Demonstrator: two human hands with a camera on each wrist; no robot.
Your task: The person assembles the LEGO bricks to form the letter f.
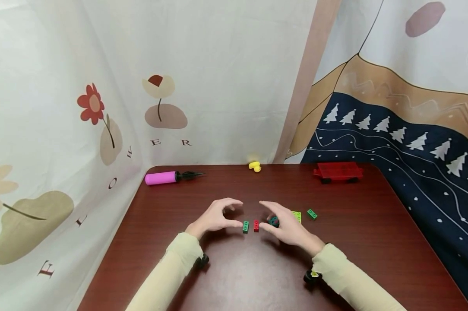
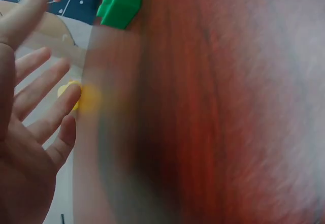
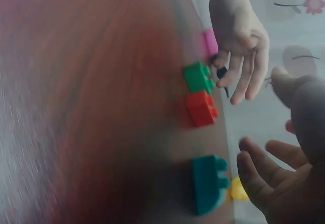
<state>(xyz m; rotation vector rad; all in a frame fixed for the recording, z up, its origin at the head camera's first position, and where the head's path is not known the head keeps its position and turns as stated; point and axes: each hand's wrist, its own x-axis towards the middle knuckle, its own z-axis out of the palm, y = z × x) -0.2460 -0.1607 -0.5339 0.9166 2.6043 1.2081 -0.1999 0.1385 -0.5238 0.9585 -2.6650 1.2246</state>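
My left hand point(image 1: 217, 216) hovers over the table with fingers spread and nothing in its grasp, its thumb tip close to a green toy brick point(image 1: 245, 226). Right beside that stands a red toy brick point(image 1: 256, 225). My right hand point(image 1: 289, 226) faces the left one, fingers loosely bent and holding nothing, thumb near the red brick. A dark teal brick point(image 1: 274, 221) shows between its thumb and fingers; in the right wrist view this brick point(image 3: 207, 186) has a rounded side and stands apart from the fingers. Partly hidden behind the right hand is a lime green brick point(image 1: 297, 215).
Another green brick point(image 1: 312, 214) lies farther right. Along the table's back edge are a purple hand pump point(image 1: 161, 178) with a black nozzle, a small yellow toy point(image 1: 255, 166) and a red toy wagon point(image 1: 338, 171). Printed cloth point(image 1: 226, 86) hangs behind the table point(image 1: 234, 276).
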